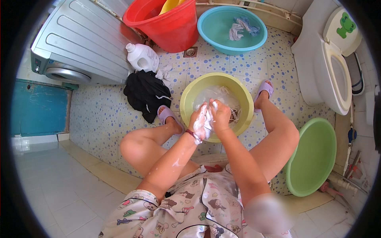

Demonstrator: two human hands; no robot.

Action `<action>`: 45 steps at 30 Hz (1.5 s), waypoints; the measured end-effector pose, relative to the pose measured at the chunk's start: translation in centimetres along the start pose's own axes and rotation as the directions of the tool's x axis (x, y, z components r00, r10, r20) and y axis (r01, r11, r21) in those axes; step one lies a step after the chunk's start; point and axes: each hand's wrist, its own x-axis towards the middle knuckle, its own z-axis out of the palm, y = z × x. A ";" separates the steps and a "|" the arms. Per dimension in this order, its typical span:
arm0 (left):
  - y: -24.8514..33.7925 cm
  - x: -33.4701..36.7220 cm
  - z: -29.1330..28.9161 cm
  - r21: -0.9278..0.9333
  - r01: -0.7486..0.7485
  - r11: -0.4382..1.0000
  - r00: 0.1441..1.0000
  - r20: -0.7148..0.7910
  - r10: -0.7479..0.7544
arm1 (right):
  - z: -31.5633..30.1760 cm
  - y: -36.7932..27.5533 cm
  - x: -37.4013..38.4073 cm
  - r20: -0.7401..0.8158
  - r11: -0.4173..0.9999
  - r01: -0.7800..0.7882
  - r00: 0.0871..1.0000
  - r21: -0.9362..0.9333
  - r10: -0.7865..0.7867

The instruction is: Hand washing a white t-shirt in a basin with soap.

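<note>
Over a yellow-green basin (pixel 188 89) between my feet, my two hands are close together. A sudsy white cloth (pixel 207 126) is bunched between them. My left hand (pixel 198 120) is covered in foam, its fingers closed around the cloth, with a dark red band at the wrist. The fingers of my right hand (pixel 220 116) are closed on the cloth's other side. Below them, soapy water (pixel 210 94) fills the basin, and some whitish, cord-like cloth lies at its right side. How the cloth is folded inside my grip is hidden.
Black clothing (pixel 145 95) lies on the floor left of the basin, beside a white detergent bottle (pixel 142 58) and a washing machine (pixel 83 39). Behind stand a red bucket (pixel 170 29) and a blue basin (pixel 210 29) holding cloths. A toilet (pixel 329 75) and a tilted green basin (pixel 311 158) are at right.
</note>
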 end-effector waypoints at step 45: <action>4.6 -2.1 -1.8 0.424 -0.043 0.905 0.881 0.443 -0.165 | -7.2 2.9 0.7 0.434 0.456 -0.507 0.862 0.732 0.261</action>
